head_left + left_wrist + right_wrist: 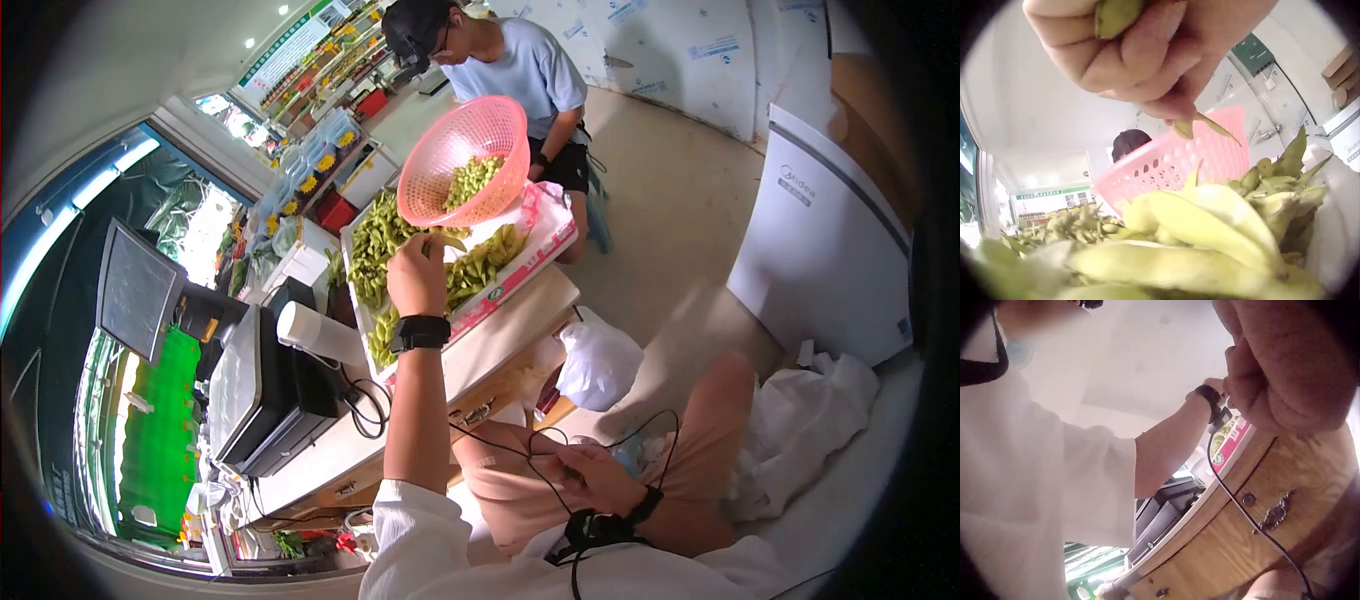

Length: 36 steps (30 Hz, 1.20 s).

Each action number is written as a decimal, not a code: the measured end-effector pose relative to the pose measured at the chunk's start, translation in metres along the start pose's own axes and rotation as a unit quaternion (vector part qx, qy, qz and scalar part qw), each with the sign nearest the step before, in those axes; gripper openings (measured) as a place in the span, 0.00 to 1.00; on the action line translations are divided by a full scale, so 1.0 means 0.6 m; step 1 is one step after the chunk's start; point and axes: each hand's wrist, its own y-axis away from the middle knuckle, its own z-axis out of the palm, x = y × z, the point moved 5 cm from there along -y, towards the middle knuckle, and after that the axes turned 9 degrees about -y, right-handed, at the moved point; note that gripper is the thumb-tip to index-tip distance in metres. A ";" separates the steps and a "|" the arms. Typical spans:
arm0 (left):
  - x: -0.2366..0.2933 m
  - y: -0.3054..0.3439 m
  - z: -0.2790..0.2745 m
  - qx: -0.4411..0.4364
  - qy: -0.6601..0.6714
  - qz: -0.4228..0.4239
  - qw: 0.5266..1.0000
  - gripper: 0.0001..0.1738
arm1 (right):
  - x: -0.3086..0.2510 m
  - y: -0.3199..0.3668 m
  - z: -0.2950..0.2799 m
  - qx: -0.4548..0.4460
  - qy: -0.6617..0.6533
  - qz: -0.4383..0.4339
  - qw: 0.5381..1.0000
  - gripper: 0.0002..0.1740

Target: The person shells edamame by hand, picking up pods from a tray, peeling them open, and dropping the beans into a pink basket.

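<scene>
My left hand (417, 270) is over a shallow box (510, 270) of green soybean pods (375, 245). Its fingers curl round a soybean pod (1117, 15), while a split pod piece (1183, 129) pokes out below the fingertips in the left wrist view. Just beyond, a pink plastic basket (425, 170) tilts over the box, with shelled green beans (473, 182) inside. Down at my lap, my right hand (600, 478) rests with loosely curled fingers and nothing visible in it. Close pods (1210, 231) fill the lower left wrist view.
Another person (520, 70) in a light blue shirt is behind the basket. A cash register (275, 390) and a white cylinder (318, 333) stand left of the box on the wooden counter (525, 305). A white plastic bag (597, 365) hangs at its side. Thin black cables (660, 425) cross my lap.
</scene>
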 end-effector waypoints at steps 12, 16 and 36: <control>0.051 0.010 -0.016 -0.114 0.203 -0.029 0.972 0.12 | -0.018 0.004 0.011 -0.042 0.022 -0.039 0.998 0.09; 0.079 0.117 -0.076 -0.264 0.286 -0.031 0.921 0.10 | -0.038 0.012 0.024 -0.025 0.048 -0.104 0.993 0.07; 0.044 0.469 -0.050 -0.456 0.488 -0.104 0.737 0.29 | -0.077 0.015 0.063 -0.022 0.380 -0.307 0.872 0.07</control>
